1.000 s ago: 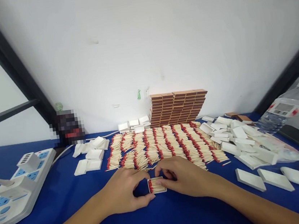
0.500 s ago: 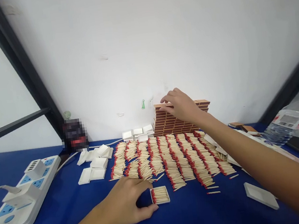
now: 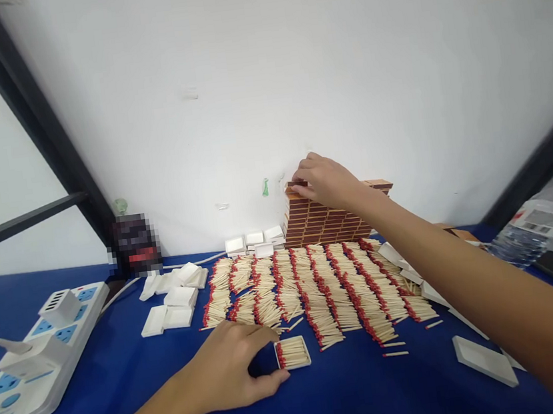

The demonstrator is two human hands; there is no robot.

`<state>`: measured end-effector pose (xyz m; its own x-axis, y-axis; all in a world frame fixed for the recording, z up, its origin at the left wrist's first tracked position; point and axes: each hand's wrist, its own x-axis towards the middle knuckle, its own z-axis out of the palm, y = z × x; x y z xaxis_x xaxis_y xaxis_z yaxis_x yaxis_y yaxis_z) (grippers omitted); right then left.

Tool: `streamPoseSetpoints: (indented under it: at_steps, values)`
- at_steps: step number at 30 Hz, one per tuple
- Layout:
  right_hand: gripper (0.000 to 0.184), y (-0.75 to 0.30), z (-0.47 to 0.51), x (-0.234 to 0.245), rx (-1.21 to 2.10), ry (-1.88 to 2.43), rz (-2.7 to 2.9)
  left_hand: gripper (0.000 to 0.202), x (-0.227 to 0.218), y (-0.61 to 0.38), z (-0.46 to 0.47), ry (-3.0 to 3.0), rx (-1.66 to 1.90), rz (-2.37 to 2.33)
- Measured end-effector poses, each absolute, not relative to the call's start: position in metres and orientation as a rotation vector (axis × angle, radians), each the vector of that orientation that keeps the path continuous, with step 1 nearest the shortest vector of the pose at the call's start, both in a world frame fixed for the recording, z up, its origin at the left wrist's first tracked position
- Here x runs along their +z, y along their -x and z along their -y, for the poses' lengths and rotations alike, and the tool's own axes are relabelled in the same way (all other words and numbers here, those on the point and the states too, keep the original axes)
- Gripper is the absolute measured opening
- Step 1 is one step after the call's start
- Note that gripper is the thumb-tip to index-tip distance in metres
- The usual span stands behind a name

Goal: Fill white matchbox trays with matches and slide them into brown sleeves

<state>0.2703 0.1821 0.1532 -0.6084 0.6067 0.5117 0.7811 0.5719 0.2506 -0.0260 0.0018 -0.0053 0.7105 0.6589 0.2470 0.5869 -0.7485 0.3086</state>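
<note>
My left hand (image 3: pixel 239 366) rests on the blue table. Its thumb and forefinger are closed at the left corners of a white matchbox tray (image 3: pixel 308 357), which holds a layer of red-tipped matches. Up at the wall, my right hand (image 3: pixel 326 179) pinches a brown-sided matchbox (image 3: pixel 297 183) at the top left of a stack of matchboxes (image 3: pixel 326 224). Whether this one is lifted clear of the stack is hidden by the fingers. Rows of loose matches (image 3: pixel 324 288) lie between the tray and the stack, red heads mostly toward the left.
Empty white trays (image 3: pixel 178 306) are heaped at left, with more trays (image 3: pixel 264 250) by the wall and a single tray (image 3: pixel 485 360) at right. A power strip (image 3: pixel 49 369) with plugs lies far left. A water bottle (image 3: pixel 535 225) lies at the right, near a black frame post (image 3: pixel 545 140).
My right hand has closed its fingers on a matchbox at the stack's top left, where before they hovered there. My left hand stays at the filled tray. The view has shifted slightly.
</note>
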Motion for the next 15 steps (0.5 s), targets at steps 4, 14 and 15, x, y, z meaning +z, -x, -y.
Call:
streamPoseSetpoints:
  at_steps: [4,14,15]
  values:
    - [0.033,-0.259,-0.135,0.141,-0.713,1.026,2.315,0.030,-0.009,0.027,-0.008,-2.692,0.674,-1.038]
    - [0.044,-0.268,0.013,0.006,-0.208,1.018,2.334,0.039,-0.023,0.031,-0.018,-2.596,1.061,-1.191]
    - [0.043,-0.270,0.015,0.004,-0.150,1.030,2.339,0.040,-0.022,0.031,-0.017,-2.597,1.037,-1.180]
